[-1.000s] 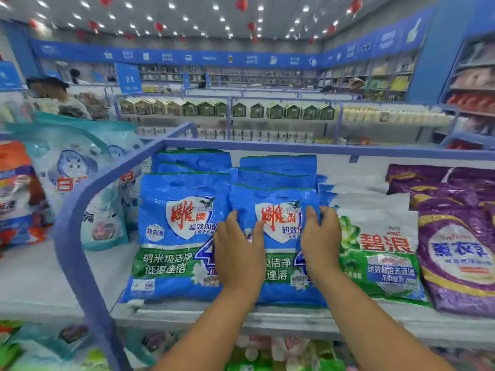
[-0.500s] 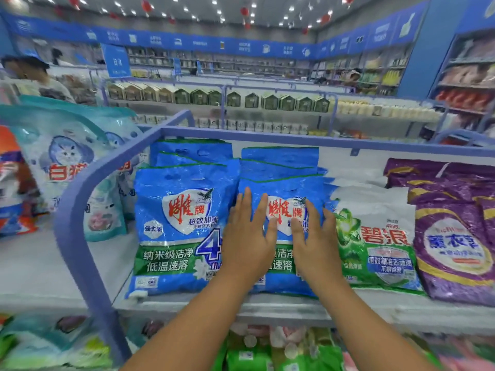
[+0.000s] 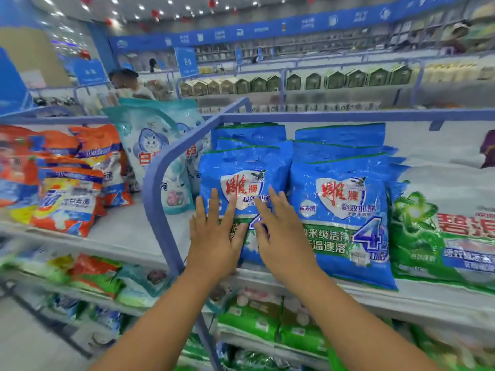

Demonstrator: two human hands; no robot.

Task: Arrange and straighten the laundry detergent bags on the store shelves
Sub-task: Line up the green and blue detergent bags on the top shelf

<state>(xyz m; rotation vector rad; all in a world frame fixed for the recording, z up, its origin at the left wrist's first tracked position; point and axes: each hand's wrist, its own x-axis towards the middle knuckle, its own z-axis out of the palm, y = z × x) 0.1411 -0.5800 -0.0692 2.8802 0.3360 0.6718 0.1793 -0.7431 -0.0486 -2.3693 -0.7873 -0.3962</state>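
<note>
Left blue bag [image 3: 245, 188] is standing front of its stack on the shelf [image 3: 417, 295], leaning back, just inside the blue rail [image 3: 158, 183]. Red logo, white shield, green band low down; glossy, wrinkled. Right blue bag [image 3: 345, 210] is sitting just beside it, same print. Left hand [image 3: 214, 236] is lying flat on the left blue bag, fingers straight and spread. Right hand [image 3: 281, 234] is doing the same on the bag's right half, fingers fanned, gripping nothing. Green bag [image 3: 439, 231] is sitting further right.
</note>
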